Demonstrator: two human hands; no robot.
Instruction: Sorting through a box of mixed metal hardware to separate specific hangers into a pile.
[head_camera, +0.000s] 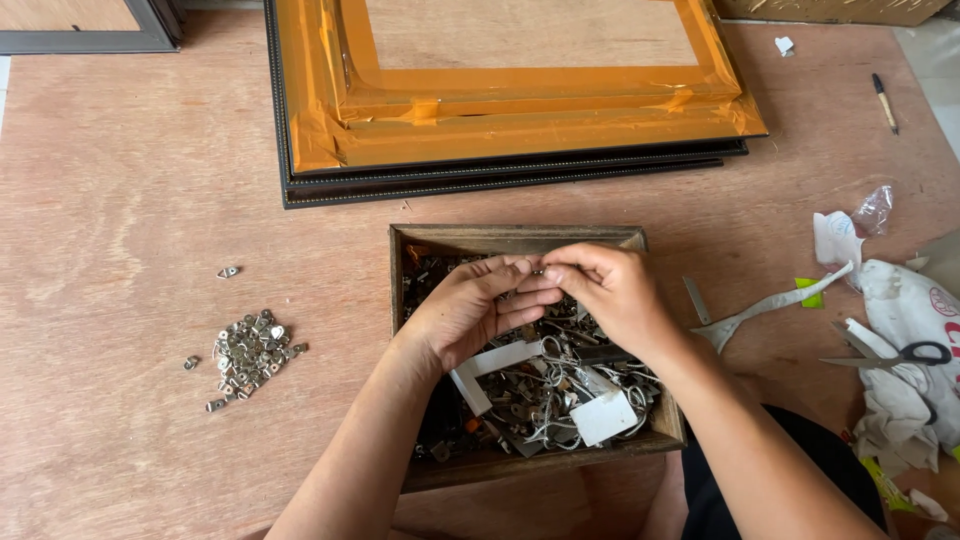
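Note:
A shallow wooden box (520, 238) sits in front of me, full of mixed small metal hardware (560, 390), wires and white scraps. Both hands hover over its upper half, fingertips meeting. My left hand (470, 310) and my right hand (608, 290) pinch together one tiny metal piece (538, 271) between thumbs and forefingers; the piece is mostly hidden by the fingers. A heap of small silver metal fittings (250, 352) lies on the table to the left of the box, with one stray fitting (228, 271) above it.
Stacked picture frames (500, 110) with orange tape lie at the back. Scissors (900, 355), white cloth and paper scraps (910, 310) clutter the right side. A pen (884, 100) lies far right. The surface is a brown wooden table (120, 180).

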